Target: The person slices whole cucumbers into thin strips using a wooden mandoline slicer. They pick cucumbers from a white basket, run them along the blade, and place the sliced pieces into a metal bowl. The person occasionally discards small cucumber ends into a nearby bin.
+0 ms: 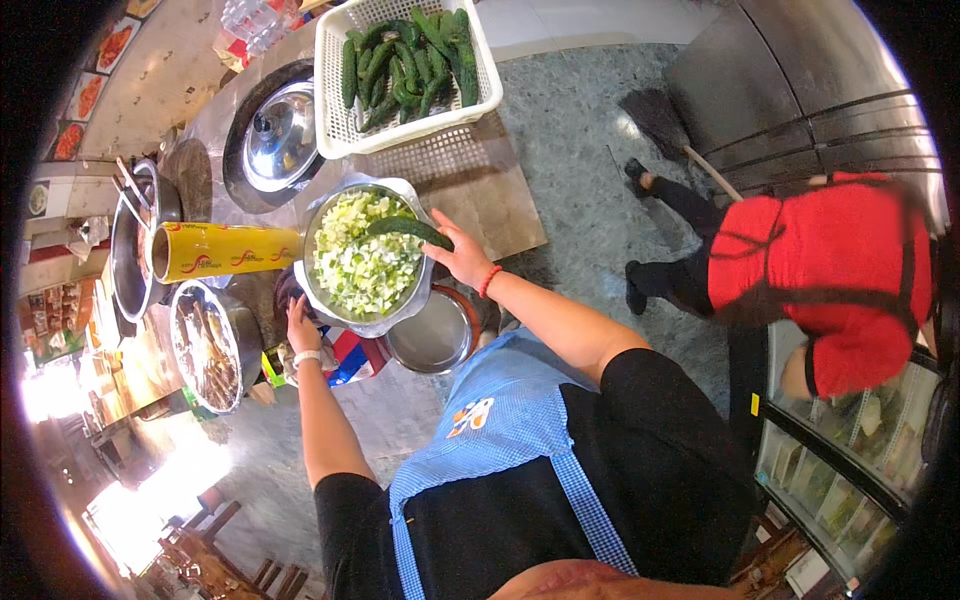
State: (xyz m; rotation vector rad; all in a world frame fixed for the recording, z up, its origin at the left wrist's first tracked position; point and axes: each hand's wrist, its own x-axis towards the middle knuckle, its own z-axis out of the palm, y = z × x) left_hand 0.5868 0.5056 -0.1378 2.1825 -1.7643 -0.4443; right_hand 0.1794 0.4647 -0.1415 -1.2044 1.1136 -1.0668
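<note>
My right hand (466, 256) grips one end of a dark green cucumber (405, 226). The cucumber reaches over a round bowl (411, 298) heaped with chopped pale green and white vegetable (360, 262). Translucent plastic shows around the bowl's rim. At the bowl's near left side, my left hand (303, 330) is against a dark cloth-like thing (288, 288); its fingertips are partly hidden, so its grip cannot be told. A white plastic basket (330, 124) of whole cucumbers (409, 67) stands on the table beyond the bowl.
A yellow roll of wrap (225, 252) lies left of the bowl. Metal pans (251, 352) and a domed metal lid (281, 142) are near it. Below the bowl sits a round metal container (431, 337). At right, a person in red (810, 255) holds a broom (709, 169) beside refrigerators (832, 442).
</note>
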